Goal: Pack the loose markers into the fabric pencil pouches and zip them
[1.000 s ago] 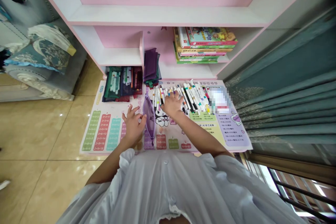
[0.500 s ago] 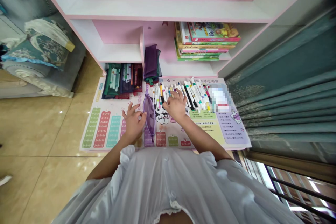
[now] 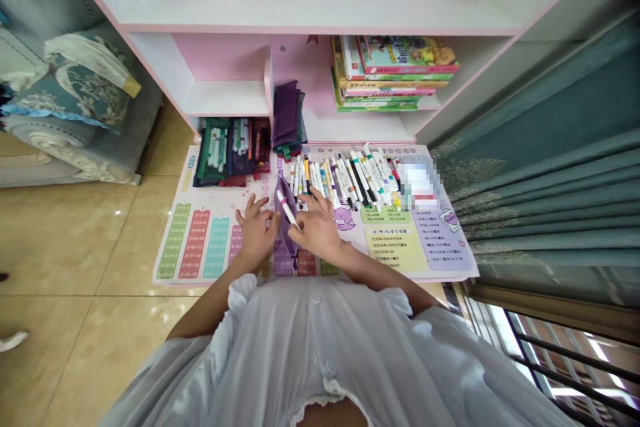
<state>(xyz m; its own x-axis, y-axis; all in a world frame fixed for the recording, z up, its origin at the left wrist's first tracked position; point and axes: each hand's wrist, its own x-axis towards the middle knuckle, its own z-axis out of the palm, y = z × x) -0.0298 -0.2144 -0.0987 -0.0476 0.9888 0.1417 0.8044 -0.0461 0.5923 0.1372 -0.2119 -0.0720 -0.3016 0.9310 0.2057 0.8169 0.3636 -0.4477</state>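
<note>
A purple mesh zip pouch [image 3: 284, 232] lies on the printed desk mat, its zipped mouth parted. My left hand [image 3: 258, 228] pinches the pouch's left edge between thumb and forefinger, the other fingers spread. In my right hand [image 3: 320, 230] is a white marker [image 3: 287, 207] with a pink band, held by its near end and slanting over the pouch's opening. Just beyond the right hand, several white markers [image 3: 345, 180] with differently coloured bands and caps lie side by side in a wide row.
Filled mesh pouches [image 3: 213, 153] lie at the desk's back left, beside a stack of folded pouches [image 3: 287, 113]. Books [image 3: 395, 80] are piled on the shelf. A blurred white item [image 3: 420, 185] sits at the right, near a curtain [image 3: 550, 147].
My right hand has moved from the marker row leftward and nearer to me, bringing a white marker over the pouch. My left hand stays at the pouch's edge.
</note>
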